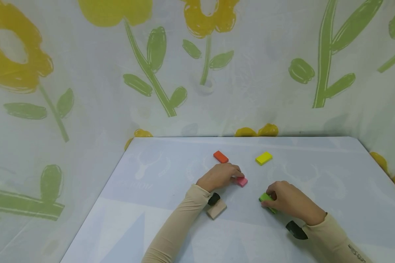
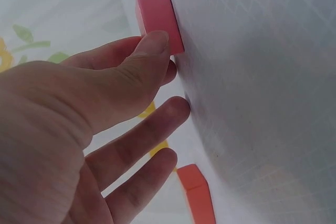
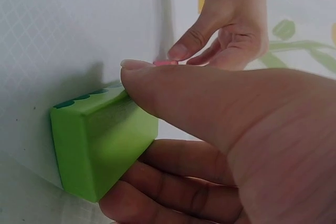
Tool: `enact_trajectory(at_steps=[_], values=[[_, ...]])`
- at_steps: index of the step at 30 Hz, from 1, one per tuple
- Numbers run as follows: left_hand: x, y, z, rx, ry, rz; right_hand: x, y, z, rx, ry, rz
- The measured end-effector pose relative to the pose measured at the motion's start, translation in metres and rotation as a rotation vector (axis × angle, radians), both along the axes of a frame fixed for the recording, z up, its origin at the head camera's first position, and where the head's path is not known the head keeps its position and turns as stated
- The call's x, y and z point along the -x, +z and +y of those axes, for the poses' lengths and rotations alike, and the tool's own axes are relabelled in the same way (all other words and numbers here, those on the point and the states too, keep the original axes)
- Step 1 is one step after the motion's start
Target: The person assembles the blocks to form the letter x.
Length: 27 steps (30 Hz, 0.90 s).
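My left hand [image 1: 219,176] pinches a small pink block [image 1: 242,182] between thumb and index finger, near the middle of the table. In the left wrist view, the pink block [image 2: 160,11] touches or nearly touches the tabletop, and the other fingers stand apart from it. To the right and nearer, my right hand [image 1: 291,201] grips a green block [image 1: 266,197]. Seen from the right wrist, the green block [image 3: 118,148] has dark green marks along one face; the thumb lies on one side and fingers on the other. Part of each block is covered by fingers.
An orange block [image 1: 221,156] lies just beyond my left hand. Farther right is a yellow block [image 1: 264,158]. Beside my left wrist sits a beige block [image 1: 217,209]. Flower-patterned cloth [image 1: 250,91] rises behind the pale table [image 1: 171,175].
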<state>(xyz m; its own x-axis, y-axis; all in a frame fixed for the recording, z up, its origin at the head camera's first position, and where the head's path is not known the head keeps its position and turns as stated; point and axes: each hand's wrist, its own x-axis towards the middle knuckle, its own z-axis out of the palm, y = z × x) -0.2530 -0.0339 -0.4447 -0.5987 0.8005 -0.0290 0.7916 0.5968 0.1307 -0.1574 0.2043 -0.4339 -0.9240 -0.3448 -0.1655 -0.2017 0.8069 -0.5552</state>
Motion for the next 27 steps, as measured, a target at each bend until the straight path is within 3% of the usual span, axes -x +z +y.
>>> enact_trajectory(at_steps=[27], values=[[0.000, -0.003, -0.001, -0.001, -0.006, 0.011, 0.012, -0.003, -0.007, 0.021, 0.044, 0.075]])
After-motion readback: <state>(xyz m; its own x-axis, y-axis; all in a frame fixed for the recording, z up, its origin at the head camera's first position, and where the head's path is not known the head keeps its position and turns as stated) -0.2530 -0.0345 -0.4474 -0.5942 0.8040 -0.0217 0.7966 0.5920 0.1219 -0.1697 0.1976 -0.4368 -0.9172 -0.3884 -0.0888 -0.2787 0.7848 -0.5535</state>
